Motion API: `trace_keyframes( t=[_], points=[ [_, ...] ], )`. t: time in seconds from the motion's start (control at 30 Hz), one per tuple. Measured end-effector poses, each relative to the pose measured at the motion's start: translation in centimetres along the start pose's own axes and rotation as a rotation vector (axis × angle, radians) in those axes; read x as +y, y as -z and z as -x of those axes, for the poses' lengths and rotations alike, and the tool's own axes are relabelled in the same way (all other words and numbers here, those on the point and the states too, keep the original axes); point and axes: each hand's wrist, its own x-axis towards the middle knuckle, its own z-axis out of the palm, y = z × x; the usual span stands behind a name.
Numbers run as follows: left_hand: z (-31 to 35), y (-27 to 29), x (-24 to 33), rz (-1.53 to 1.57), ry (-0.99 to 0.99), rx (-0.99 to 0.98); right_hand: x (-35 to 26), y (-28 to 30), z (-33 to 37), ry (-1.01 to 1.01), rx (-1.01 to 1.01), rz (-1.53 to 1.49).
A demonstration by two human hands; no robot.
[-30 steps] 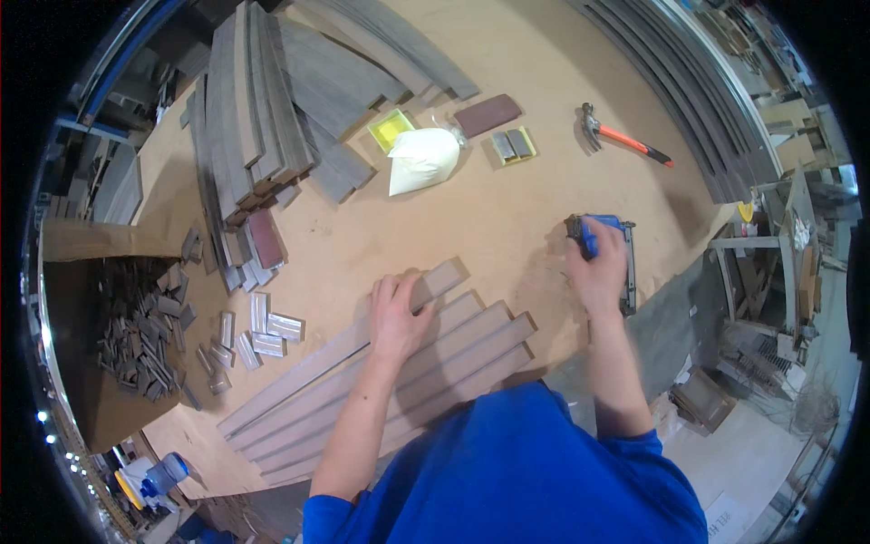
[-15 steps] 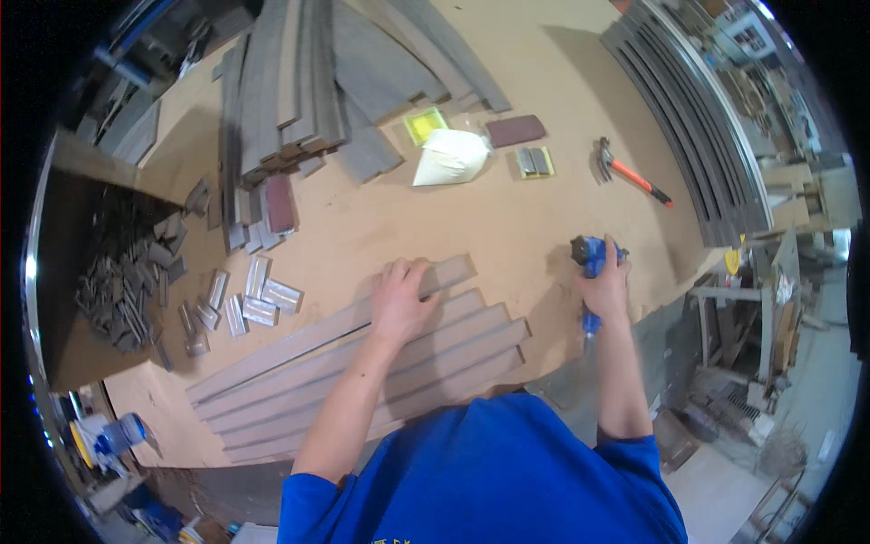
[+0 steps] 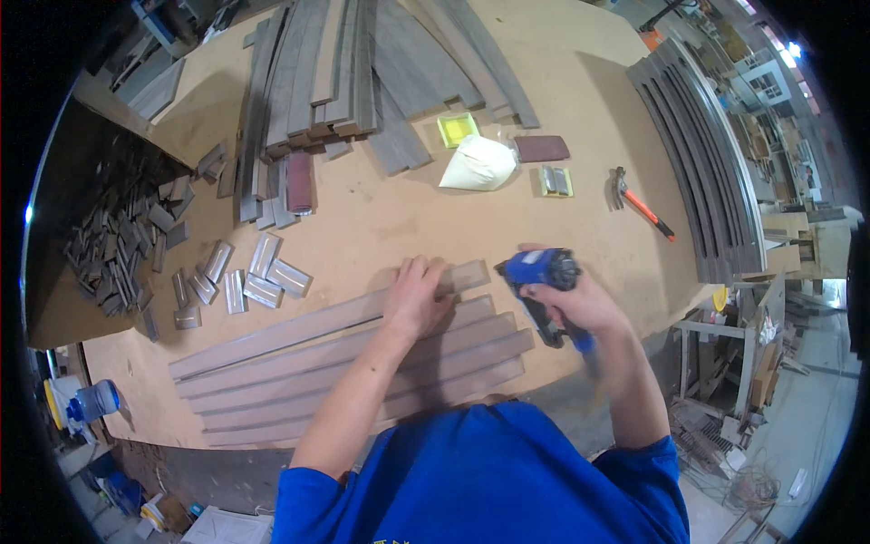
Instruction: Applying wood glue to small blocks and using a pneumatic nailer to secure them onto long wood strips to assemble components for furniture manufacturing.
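My right hand (image 3: 587,304) is wrapped round the handle of a blue and black nail gun (image 3: 544,266). The tool hangs just right of the strips' ends, its nose pointing left toward the farthest strip. My left hand (image 3: 417,304) has its fingers closed over that wooden strip (image 3: 299,330), close to its right end. Several more greyish-brown strips (image 3: 453,349) lie side by side between it and my body, slightly fanned. Left of them, silvery bars of nails or staples (image 3: 263,290) are scattered on the tabletop (image 3: 362,218).
Long grey boards (image 3: 308,82) are stacked at the back. A white bag (image 3: 478,163), a yellow tray (image 3: 458,130) and dark red pads (image 3: 542,148) lie mid-table. A hammer (image 3: 643,207) lies before slatted panels (image 3: 698,163) at right. An open box (image 3: 100,245) holds wood offcuts at left.
My right hand has brought the nail gun leftward and turned it toward the strips' ends. My left hand stays on the farthest strip. The whole view has shifted slightly.
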Motion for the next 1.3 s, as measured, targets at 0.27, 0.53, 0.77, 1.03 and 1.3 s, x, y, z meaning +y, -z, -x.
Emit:
trace_keyframes(
  t=[0.27, 0.53, 0.77, 1.03, 1.3],
  points=[
    [-0.1, 0.4, 0.3, -0.001, 0.001, -0.024, -0.5, -1.9, -3.1, -0.036, -0.067, 0.187],
    [-0.1, 0.3, 0.5, 0.052, 0.003, 0.022, -0.8, -2.1, -3.3, -0.053, -0.072, 0.230],
    [0.4, -0.5, -0.2, 0.000, -0.042, 0.071, 0.1, -2.2, -1.2, -0.081, -0.061, 0.136],
    [0.1, -0.5, -0.2, 0.036, -0.054, 0.074, 0.4, -2.5, -1.0, -0.093, -0.068, 0.208],
    [0.0, -0.2, 0.2, 0.012, -0.025, 0.049, 0.6, -2.7, -1.2, -0.078, -0.082, 0.231]
  ],
)
